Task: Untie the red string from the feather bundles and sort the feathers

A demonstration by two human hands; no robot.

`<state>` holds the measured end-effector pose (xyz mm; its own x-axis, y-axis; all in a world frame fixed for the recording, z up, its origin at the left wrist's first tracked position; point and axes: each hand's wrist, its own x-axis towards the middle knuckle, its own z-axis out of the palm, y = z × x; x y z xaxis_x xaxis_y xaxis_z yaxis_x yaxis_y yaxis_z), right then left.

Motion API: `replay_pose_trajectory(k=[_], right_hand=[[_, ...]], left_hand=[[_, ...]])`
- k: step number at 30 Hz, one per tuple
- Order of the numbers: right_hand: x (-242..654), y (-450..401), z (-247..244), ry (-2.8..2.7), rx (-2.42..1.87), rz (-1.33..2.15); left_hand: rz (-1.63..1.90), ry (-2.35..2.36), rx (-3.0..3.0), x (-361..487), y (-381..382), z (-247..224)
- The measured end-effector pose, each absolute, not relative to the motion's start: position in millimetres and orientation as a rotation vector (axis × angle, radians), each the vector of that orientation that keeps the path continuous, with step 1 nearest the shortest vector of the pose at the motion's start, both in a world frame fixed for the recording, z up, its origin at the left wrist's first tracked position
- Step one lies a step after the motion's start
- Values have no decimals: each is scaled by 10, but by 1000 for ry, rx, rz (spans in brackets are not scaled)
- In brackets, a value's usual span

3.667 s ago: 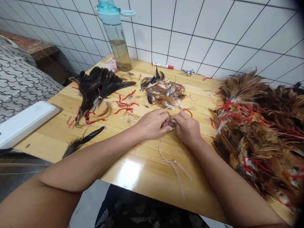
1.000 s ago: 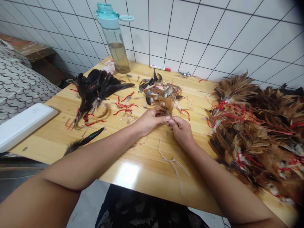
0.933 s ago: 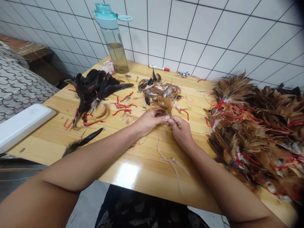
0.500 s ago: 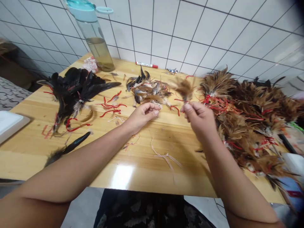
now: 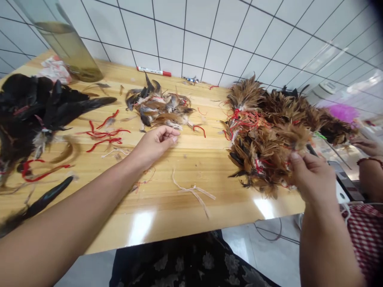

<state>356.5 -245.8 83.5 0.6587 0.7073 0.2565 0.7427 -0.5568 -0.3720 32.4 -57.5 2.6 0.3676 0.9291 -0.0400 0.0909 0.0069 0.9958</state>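
Note:
On the right, my right hand (image 5: pixel 312 175) is closed, pinching a small bunch of brown feathers (image 5: pixel 296 137) by its base. It hangs over the near side of a large pile of brown feather bunches (image 5: pixel 254 143) tied with red string (image 5: pixel 245 117). Near the table's middle, my left hand (image 5: pixel 158 143) is loosely curled, thumb and forefinger close together, with nothing visible between them. Just beyond its fingertips lies a loose heap of mixed feathers (image 5: pixel 161 107). A short red string (image 5: pixel 200 128) lies right of those fingers.
Black feathers (image 5: pixel 38 103) lie at left beside red strings (image 5: pixel 104 133). A bottle of yellowish liquid (image 5: pixel 70 52) stands behind them. A marker (image 5: pixel 154 71) lies by the tiled wall, and pale ties (image 5: pixel 194 191) lie in front. Another person's hand (image 5: pixel 369 146) is at far right.
My right hand has carried the brown feather bunch rightward to the large pile. The view has turned right, bringing another person's hand into sight. My left hand stays beside the mixed feathers.

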Motion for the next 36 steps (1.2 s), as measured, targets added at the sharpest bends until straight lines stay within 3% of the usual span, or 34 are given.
replay_pose_trajectory(k=[3, 15, 25, 29, 36], right_hand=[[3579, -2518, 682, -1048, -2559, -2], [3400, -2623, 413, -1358, -2883, -355], [3102, -2681, 664, -1393, -2618, -628], [2895, -2597, 671, -1583, -2532, -496], [2477, -2485, 486, -1857, -2397, -169]], left_hand=[[851, 1010, 1420, 321, -588, 40], [824, 985, 1472, 277, -534, -24], [839, 1000, 1611, 291, -551, -12], [775, 834, 1795, 280, -610, 113], [251, 256, 2216, 293, -801, 228]])
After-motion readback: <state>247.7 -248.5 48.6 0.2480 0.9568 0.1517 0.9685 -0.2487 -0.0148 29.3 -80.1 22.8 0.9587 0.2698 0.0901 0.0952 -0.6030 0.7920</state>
